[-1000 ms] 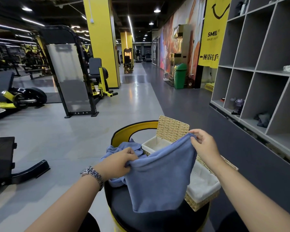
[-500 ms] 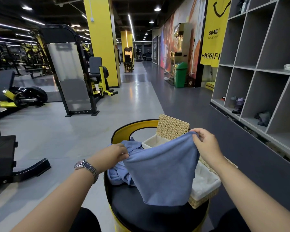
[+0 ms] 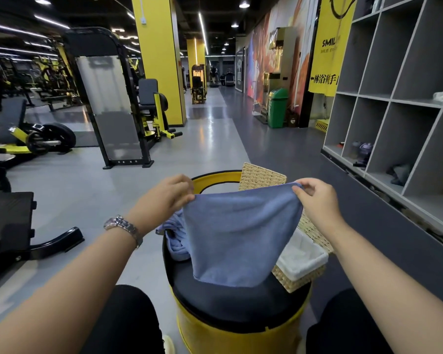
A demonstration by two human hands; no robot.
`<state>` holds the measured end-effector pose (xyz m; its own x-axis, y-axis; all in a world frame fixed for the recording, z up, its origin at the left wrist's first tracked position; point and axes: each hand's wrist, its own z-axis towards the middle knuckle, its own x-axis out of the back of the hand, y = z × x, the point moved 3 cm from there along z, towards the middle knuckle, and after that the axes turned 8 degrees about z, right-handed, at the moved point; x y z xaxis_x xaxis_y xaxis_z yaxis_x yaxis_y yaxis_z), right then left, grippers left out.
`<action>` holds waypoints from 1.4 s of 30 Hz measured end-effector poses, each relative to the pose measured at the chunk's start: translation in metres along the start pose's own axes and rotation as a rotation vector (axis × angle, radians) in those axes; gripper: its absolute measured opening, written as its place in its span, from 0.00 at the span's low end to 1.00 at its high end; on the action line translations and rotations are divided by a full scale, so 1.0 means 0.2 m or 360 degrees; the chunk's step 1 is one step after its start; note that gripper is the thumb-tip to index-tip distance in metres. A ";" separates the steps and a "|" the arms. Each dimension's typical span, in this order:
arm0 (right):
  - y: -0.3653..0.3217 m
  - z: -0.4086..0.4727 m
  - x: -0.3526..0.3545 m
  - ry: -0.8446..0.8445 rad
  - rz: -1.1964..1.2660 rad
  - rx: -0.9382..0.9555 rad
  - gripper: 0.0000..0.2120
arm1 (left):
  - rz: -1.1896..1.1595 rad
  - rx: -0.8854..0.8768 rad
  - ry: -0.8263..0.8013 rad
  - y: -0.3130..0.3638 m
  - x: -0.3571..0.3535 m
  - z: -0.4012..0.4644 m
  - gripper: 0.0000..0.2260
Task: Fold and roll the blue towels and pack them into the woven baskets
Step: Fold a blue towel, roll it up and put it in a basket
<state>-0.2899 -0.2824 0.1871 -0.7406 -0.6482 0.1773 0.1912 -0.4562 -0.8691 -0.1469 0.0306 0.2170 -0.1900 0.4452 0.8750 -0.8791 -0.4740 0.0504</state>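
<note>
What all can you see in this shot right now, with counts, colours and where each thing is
held towel: one, blue, hanging by its top corners over the stool
towel pile: count unclear, blue, on the stool's left side
woven basket: one seen, tan with white liner, on the stool's right side, lid up behind
stool: one, yellow drum with black seat, centre
bin: one, green, by the right wall
cubby shelves: grey, right
wristwatch: one, silver, left wrist
left hand: pinching a towel corner
right hand: pinching the other corner
</note>
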 end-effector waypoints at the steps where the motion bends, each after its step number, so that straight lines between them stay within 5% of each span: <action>1: -0.02 -0.01 0.01 0.0010 0.0022 0.0006 0.04 | -0.0108 0.0035 0.0014 0.01 0.03 0.00 0.08; 10: -0.18 -0.12 0.10 -0.0051 -0.0040 0.0039 0.06 | 0.0194 0.0361 -0.0360 0.07 0.10 -0.10 0.08; 13: -0.20 -0.19 0.11 -0.0165 -0.0131 0.0049 0.09 | 0.0122 0.0358 -0.0325 0.07 0.11 -0.18 0.01; 22: -0.23 -0.27 0.12 -0.0359 0.0002 -0.0035 0.09 | 0.0056 0.0425 -0.0323 0.03 0.12 -0.25 0.05; 27: 0.05 -0.16 -0.06 -0.0477 -0.0184 -0.0237 0.09 | -0.0066 0.0524 -0.0239 -0.15 -0.12 -0.22 0.05; 34: 0.65 0.06 -0.52 -0.0673 -0.0505 -0.0472 0.08 | -0.0149 0.0830 -0.0547 -0.57 -0.80 -0.15 0.06; 42: 1.05 0.34 -0.85 -0.0488 -0.0574 -0.0567 0.06 | -0.0190 0.1139 -0.0334 -0.89 -1.19 0.04 0.03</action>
<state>-0.0794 -0.3097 0.0057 -0.4886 -0.6608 0.5698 -0.3054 -0.4823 -0.8211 0.0578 0.0032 0.0025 0.0389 0.4043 0.9138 -0.3762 -0.8413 0.3882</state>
